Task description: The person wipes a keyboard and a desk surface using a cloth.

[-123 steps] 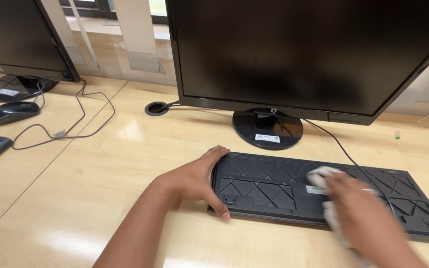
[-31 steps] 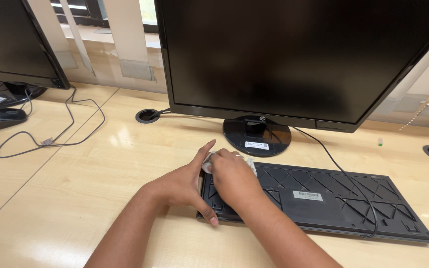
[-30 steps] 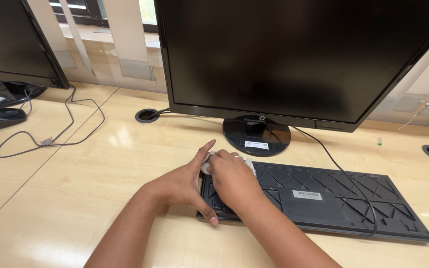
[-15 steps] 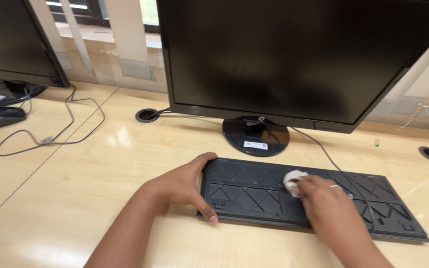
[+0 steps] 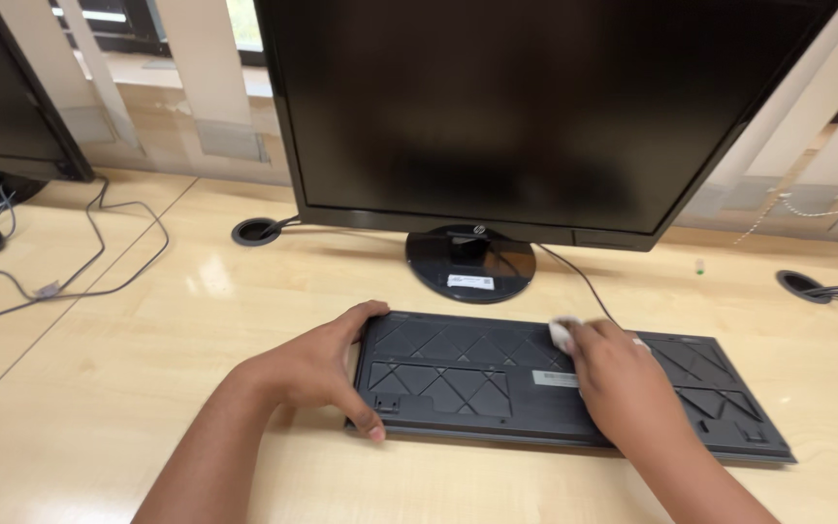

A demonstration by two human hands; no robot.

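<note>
Keyboard (image 5: 555,393) lay face down on the wooden desk (image 5: 147,369), its ribbed black underside up, just in front of the round foot of the monitor (image 5: 535,107). Its long axis ran left to right across my view, roughly parallel to the screen, with the right end sitting a little nearer to me than the left. I could not tell which long edge was the top row, since no keys showed.

My left hand (image 5: 317,369) gripped the left end, thumb over the near edge and fingers curled over the far corner, pinning it flat. My right hand (image 5: 623,383) pressed a small white cloth (image 5: 563,333) against the underside, about the middle of the far edge; the fingers were closed down on the wad, of which only a tip showed.

I judged this to be the wiping of the back, with the stroke at mid-length. The next pass, as I saw it, called for steady downward pressure along the long axis while my left hand kept the board from sliding toward the monitor stand (image 5: 470,262).
</note>
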